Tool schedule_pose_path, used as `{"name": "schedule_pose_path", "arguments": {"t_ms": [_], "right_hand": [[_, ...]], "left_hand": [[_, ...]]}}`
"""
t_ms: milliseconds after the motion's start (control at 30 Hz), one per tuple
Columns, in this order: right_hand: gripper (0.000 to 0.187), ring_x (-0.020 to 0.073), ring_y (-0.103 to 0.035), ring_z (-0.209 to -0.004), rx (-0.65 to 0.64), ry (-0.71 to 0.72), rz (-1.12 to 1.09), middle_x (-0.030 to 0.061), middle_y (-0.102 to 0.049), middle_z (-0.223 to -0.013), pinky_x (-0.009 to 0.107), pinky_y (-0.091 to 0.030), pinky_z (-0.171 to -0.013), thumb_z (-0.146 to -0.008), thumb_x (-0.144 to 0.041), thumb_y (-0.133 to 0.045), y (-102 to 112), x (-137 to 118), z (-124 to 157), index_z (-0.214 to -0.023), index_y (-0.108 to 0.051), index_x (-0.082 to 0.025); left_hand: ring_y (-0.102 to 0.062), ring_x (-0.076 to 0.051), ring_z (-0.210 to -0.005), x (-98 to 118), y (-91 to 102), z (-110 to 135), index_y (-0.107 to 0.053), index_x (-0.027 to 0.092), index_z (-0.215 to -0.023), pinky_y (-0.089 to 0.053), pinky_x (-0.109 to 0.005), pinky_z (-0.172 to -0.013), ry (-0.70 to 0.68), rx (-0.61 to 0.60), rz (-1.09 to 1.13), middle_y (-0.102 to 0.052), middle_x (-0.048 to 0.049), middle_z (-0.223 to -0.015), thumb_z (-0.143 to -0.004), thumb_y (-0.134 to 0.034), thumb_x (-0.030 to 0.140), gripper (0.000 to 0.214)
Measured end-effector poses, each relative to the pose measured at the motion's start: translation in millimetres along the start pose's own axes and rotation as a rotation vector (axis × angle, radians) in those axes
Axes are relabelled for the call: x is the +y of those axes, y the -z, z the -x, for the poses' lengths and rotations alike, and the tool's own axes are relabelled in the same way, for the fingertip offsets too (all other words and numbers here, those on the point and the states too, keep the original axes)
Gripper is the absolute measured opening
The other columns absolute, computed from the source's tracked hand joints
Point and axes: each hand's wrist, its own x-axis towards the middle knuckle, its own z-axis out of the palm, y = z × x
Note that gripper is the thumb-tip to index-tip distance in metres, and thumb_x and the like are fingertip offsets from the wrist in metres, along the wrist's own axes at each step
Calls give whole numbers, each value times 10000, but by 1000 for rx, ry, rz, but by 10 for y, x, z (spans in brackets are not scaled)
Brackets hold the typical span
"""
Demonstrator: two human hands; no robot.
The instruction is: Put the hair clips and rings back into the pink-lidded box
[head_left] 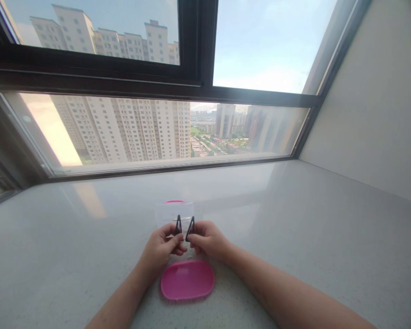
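Between the thumb and fingers of my left hand [162,244] is a black snap hair clip [178,224], its narrow end pointing up. My right hand [209,237] pinches a second black hair clip [191,227], tilted slightly to the right. The two clips are held side by side with a small gap between them. Just below my hands lies a shallow pink oval tray [187,280] with nothing visible in it. Behind the clips is a see-through plastic bag or box [166,210], partly hidden by my fingers, with a thin pale stick [182,219] at it.
A pink edge [175,201] shows behind the clear plastic. Everything rests on a pale speckled sill [89,256]. A dark-framed window [260,98] runs along the back, and a white wall [373,105] rises at the right.
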Motion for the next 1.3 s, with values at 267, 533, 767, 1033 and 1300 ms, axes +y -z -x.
{"name": "schedule_pose_path", "arguments": {"t_ms": [267, 533, 767, 1033, 1300], "right_hand": [[175, 73, -485, -408, 8, 24, 46, -28, -545, -581, 168, -350, -360, -711, -235, -561, -11, -8, 4, -843, -600, -127], [128, 91, -507, -402, 22, -5, 60, -10, -574, -571, 183, -370, -347, -709, -242, -565, 2, 7, 6, -726, -595, -119], [118, 68, -457, -357, 28, 8, 66, -28, -550, -502, 167, -333, -332, -707, -229, -588, 13, 34, 17, -689, -605, -113], [171, 89, -498, -362, 33, -23, 55, -17, -564, -495, 167, -347, -323, -690, -266, -629, 13, 14, 19, -643, -536, -130], [128, 80, -487, -354, 17, 7, 69, -55, -508, -446, 159, -355, -334, -695, -206, -602, 18, 25, 37, -627, -511, -144]], "left_hand": [[-647, -169, -624, 10, -5, 12, -625, 129, -835, -527, -266, -581, 5, 0, -9, -676, -39, -679, -679, -700, 314, 254], [-637, -162, -637, 12, -4, 17, -633, 119, -820, -511, -260, -594, -28, -27, -44, -671, -44, -705, -715, -674, 286, 201], [-619, -146, -615, 19, -9, 23, -638, 121, -806, -495, -243, -580, -35, -44, -45, -658, -34, -679, -727, -663, 283, 183], [-616, -154, -607, 5, 6, 22, -624, 117, -796, -490, -251, -569, -50, -69, -84, -633, -26, -652, -732, -648, 273, 171], [-596, -147, -588, -1, 5, 16, -621, 111, -804, -470, -243, -551, -65, -93, -114, -625, -30, -645, -743, -635, 277, 178]]}}
